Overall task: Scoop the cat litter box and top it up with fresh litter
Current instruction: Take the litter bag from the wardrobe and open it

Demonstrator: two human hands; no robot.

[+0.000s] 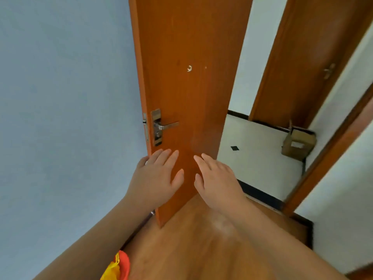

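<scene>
While both arms reach forward, the left hand (156, 178) is held with straight, slightly spread fingers (167, 156) at the lower part of an orange wooden door (187, 87), just below its metal lever handle (163, 126); whether the palm touches the wood cannot be told. Just right of it, the right hand (216, 180) is likewise open, fingers straight, holding nothing, near the door's right edge. A pale blue wall (66, 98) fills the left side. Wooden floor (191, 239) lies near, and through the opening on the right a white tiled floor (256, 150) carries a cardboard box (298, 142) far off beside a second brown door (308, 57). No litter box or litter shows in this view. Some red and yellow fabric (119, 267) sits at the near bottom edge.
</scene>
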